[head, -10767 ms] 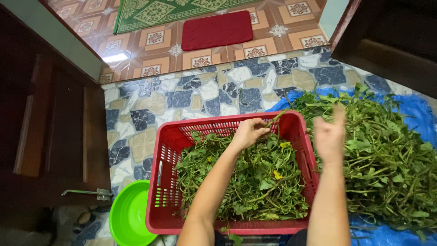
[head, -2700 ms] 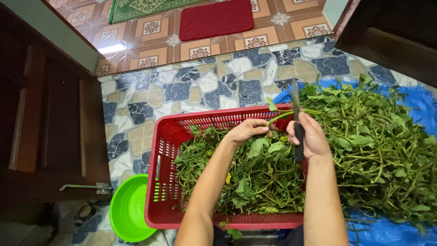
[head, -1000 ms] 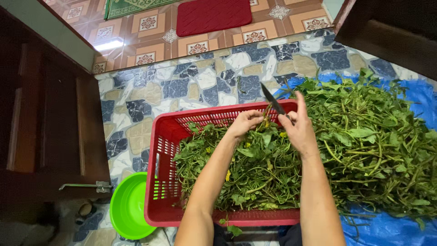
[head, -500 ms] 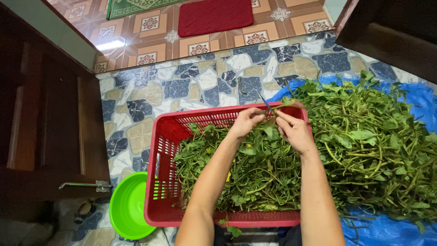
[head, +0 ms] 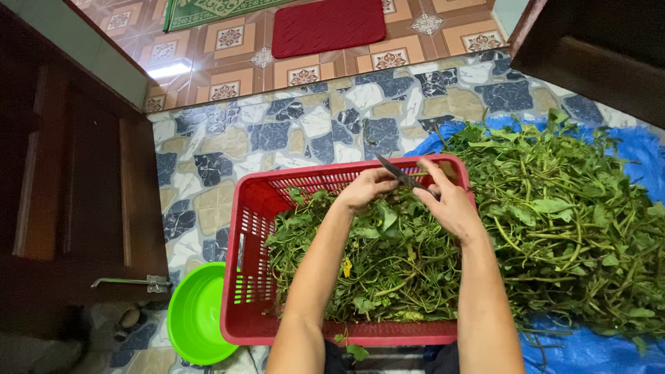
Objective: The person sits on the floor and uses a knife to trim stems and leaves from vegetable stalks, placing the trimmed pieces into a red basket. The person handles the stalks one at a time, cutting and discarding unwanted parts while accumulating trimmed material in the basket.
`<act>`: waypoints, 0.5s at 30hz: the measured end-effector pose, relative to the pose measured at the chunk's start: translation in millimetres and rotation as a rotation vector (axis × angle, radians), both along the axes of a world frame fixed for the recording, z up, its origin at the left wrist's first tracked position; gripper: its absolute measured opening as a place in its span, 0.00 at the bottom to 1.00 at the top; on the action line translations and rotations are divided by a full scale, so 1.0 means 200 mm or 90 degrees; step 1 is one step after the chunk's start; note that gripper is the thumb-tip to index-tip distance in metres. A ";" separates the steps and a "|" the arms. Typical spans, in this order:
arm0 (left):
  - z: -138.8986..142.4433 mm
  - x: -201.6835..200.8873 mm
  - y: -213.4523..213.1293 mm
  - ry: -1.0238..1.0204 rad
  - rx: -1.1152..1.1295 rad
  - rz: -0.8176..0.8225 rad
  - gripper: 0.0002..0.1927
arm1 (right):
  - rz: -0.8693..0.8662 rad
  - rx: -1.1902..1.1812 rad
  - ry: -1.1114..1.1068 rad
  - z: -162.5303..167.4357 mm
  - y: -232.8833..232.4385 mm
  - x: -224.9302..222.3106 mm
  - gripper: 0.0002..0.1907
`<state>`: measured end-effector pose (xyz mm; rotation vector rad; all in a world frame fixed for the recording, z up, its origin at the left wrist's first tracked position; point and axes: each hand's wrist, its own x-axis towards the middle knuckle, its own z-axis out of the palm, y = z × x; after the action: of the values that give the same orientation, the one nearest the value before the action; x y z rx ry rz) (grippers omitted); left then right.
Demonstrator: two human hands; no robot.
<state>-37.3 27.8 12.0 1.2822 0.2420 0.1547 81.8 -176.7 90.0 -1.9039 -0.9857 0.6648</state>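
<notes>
Your left hand point(head: 370, 188) and right hand point(head: 449, 202) meet over the far rim of the red plastic basket point(head: 251, 277), at about 12 o'clock from the basket's middle. Your right hand is closed around a knife point(head: 396, 172), whose dark blade points up and to 10 o'clock, its tip above your left fingers. Your left hand is curled shut on a green stem point(head: 388, 195) just beside the blade; you cannot tell from here whether the blade touches the stem. The basket is filled with cut greens point(head: 374, 270), leaves and thin stalks tangled together. At 3 o'clock from the basket, touching its right wall, a large heap of leafy stalks point(head: 568, 221) lies on a blue tarp point(head: 637, 156). At 8 o'clock from the basket, a bright green basin point(head: 197, 318) sits on the stone-patterned floor point(head: 277, 131), against the basket's near left corner.
</notes>
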 end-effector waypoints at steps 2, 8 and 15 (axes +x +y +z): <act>0.01 0.01 -0.02 0.028 -0.089 -0.008 0.12 | -0.012 0.007 -0.063 -0.04 0.00 0.02 0.29; -0.01 0.03 -0.10 0.111 -0.037 -0.029 0.11 | -0.360 0.028 -0.143 -0.02 -0.09 0.17 0.33; -0.09 0.04 -0.04 0.013 -0.258 0.091 0.11 | -0.238 0.128 0.239 0.01 -0.16 0.21 0.39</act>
<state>-29.1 19.4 -6.1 0.8646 0.3628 0.2024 123.0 -208.1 91.4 -1.6470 -0.4267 0.6414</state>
